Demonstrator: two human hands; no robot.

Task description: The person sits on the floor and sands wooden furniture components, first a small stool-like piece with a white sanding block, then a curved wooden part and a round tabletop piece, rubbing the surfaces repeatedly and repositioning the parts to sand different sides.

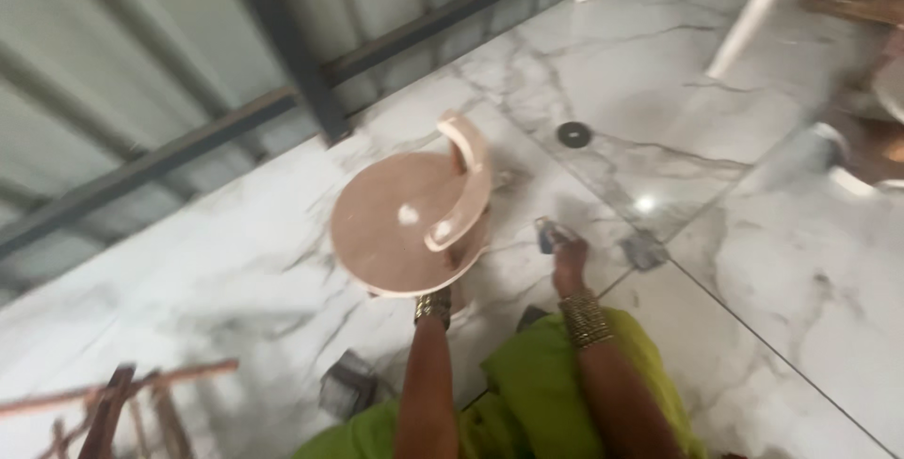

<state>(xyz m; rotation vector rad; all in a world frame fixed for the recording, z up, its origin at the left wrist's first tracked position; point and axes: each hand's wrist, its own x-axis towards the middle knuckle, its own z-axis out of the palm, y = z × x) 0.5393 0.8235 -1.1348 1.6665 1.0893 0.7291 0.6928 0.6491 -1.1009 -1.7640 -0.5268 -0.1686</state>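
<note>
While the left hand (435,301) grips a round wooden piece (405,224) from beneath, right hand (568,257) fingers pinch a small object (546,233).

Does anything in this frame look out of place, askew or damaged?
Little stands out. The round wooden disc with a curved wooden piece on top is held tilted off the marble floor by the left hand. A lone dark ring lies loose on the floor. No spill or damage shows; the frame is blurred.

White veined marble floor (772,261) meets a corrugated metal wall (122,54), with what seem white furniture legs (753,12).
</note>
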